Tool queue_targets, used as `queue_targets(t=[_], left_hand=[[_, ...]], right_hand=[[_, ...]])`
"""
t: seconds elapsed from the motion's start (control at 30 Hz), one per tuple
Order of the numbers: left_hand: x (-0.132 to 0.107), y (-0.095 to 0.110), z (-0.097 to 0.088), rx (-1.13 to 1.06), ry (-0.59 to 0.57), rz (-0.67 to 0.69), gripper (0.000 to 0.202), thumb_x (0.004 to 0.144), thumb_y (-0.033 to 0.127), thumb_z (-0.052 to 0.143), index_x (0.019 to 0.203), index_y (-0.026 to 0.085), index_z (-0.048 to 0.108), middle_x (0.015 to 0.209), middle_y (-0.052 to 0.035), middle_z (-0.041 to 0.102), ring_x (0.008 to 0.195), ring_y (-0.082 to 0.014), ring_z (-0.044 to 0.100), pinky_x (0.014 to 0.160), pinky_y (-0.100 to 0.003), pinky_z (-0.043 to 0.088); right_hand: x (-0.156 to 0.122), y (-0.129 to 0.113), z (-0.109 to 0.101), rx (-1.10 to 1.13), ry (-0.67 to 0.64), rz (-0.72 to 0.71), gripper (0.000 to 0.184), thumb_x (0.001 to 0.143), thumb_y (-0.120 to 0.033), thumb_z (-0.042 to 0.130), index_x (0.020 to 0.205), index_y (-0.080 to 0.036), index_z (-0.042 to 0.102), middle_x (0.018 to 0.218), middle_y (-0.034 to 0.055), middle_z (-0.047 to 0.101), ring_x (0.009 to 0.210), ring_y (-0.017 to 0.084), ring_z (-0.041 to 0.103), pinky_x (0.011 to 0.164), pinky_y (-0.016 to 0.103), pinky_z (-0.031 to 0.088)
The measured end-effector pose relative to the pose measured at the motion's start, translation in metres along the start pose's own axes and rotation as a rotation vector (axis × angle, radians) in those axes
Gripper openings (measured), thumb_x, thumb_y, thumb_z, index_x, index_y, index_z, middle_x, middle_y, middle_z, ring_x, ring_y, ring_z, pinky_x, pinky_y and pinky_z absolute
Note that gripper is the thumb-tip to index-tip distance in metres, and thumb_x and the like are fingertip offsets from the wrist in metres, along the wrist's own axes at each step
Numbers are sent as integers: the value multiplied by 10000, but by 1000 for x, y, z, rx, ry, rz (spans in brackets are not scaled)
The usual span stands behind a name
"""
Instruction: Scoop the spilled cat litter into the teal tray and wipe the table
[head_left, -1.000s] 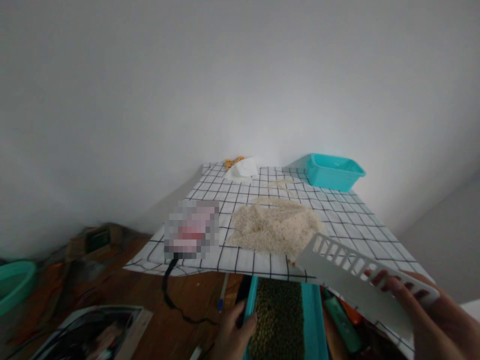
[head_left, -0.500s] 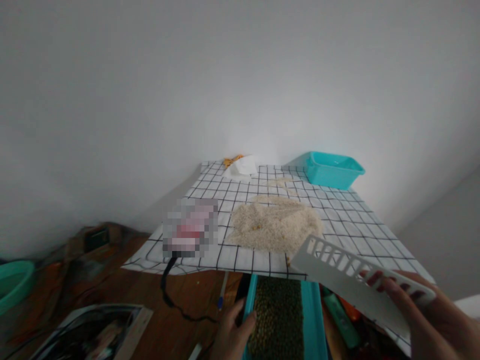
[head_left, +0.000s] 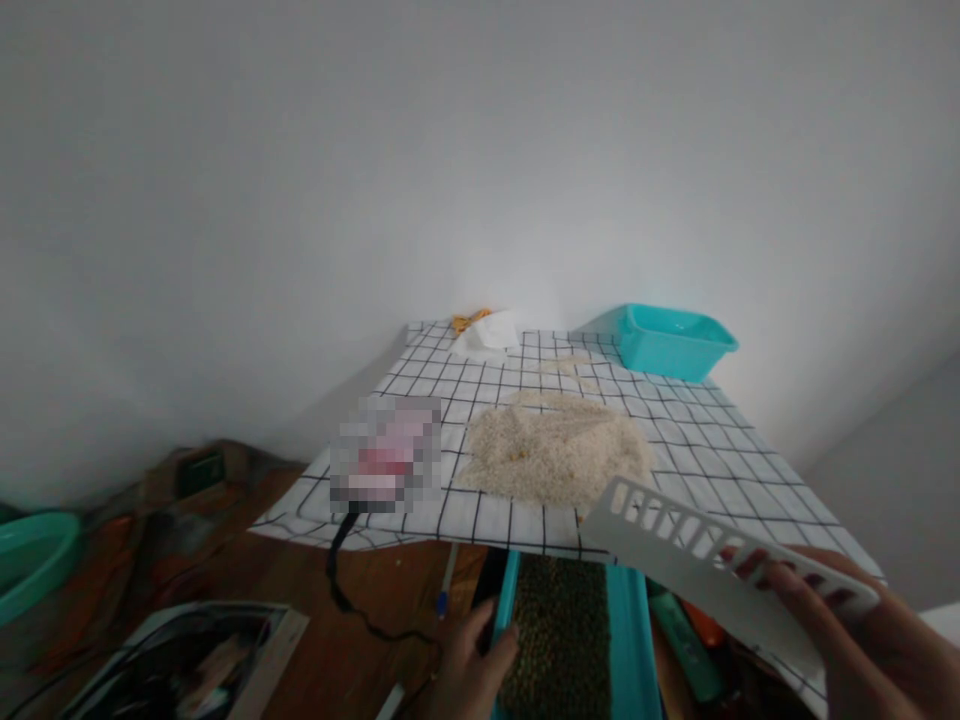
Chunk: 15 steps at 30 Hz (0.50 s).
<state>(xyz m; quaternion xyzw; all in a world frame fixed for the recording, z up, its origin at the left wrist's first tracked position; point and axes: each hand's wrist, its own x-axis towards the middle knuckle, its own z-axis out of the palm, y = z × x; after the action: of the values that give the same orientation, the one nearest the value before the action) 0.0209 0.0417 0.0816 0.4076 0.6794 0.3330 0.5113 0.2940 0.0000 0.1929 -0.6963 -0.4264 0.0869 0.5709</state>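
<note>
My left hand point(head_left: 480, 660) is closed on the left rim of a turquoise tub point(head_left: 634, 640), thumb over the edge. Small greenish-brown beans or grains point(head_left: 559, 635) fill much of the tub, which sits just below the table's front edge. In my right hand point(head_left: 847, 620) is a white plastic board with a row of slots point(head_left: 690, 550). Its far corner reaches over the table's front edge, close to a spread heap of pale grain point(head_left: 555, 450); I cannot tell whether it touches the cloth.
A white cloth with a black grid point(head_left: 720, 450) covers the table. On it are a turquoise basin point(head_left: 675, 345), a white paper or cloth point(head_left: 487, 338) and a blurred-out pinkish item point(head_left: 386, 455). A dark cord point(head_left: 337, 590) hangs down. A green bottle-like object point(head_left: 690, 650) lies right of the tub.
The whole view has shifted slightly, so things appear a little further right. Both hands keep their holds, with no clear movement of the board or tub.
</note>
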Motion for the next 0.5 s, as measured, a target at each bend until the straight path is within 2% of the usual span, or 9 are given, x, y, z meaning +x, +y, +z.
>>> queue_targets(t=[0.07, 0.2, 0.27, 0.4, 0.5], left_hand=[[0, -2, -1, -7, -18, 10, 551, 645, 507, 660, 1064, 161, 751, 1211, -127, 755, 1224, -330, 627, 1044, -354, 493], [0, -3, -2, -32, -109, 23, 591, 702, 483, 597, 1163, 133, 713, 1278, -133, 724, 1242, -319, 616, 1075, -362, 466], [1, -5, -2, -33, -137, 29, 585, 716, 471, 586, 1179, 134, 706, 1291, -128, 718, 1258, -312, 606, 1087, -354, 452], [4, -9, -1, -32, -109, 35, 587, 703, 471, 605, 1172, 133, 705, 1294, -138, 715, 1268, -323, 598, 1091, -366, 448], [5, -12, -1, -21, -100, 27, 587, 704, 470, 602, 1169, 126, 705, 1299, -150, 709, 1266, -330, 598, 1090, -384, 450]], right_hand=[[-1, -2, 1, 6, 2, 33, 345, 759, -552, 740, 903, -245, 801, 938, 36, 801, 834, 304, 747, 609, 278, 595], [1, -2, 3, 27, -72, 81, 394, 742, -595, 741, 885, -232, 795, 925, 34, 795, 849, 271, 733, 681, 252, 580], [3, 1, 3, 21, -49, 103, 408, 756, -600, 732, 910, -226, 786, 955, 30, 793, 878, 259, 721, 696, 240, 561], [5, 9, 2, 66, -30, 124, 390, 770, -568, 745, 935, -215, 769, 1005, 32, 786, 940, 265, 701, 734, 247, 550], [6, 12, 2, 87, -44, 126, 378, 772, -561, 749, 924, -215, 771, 985, 35, 785, 903, 262, 702, 707, 253, 546]])
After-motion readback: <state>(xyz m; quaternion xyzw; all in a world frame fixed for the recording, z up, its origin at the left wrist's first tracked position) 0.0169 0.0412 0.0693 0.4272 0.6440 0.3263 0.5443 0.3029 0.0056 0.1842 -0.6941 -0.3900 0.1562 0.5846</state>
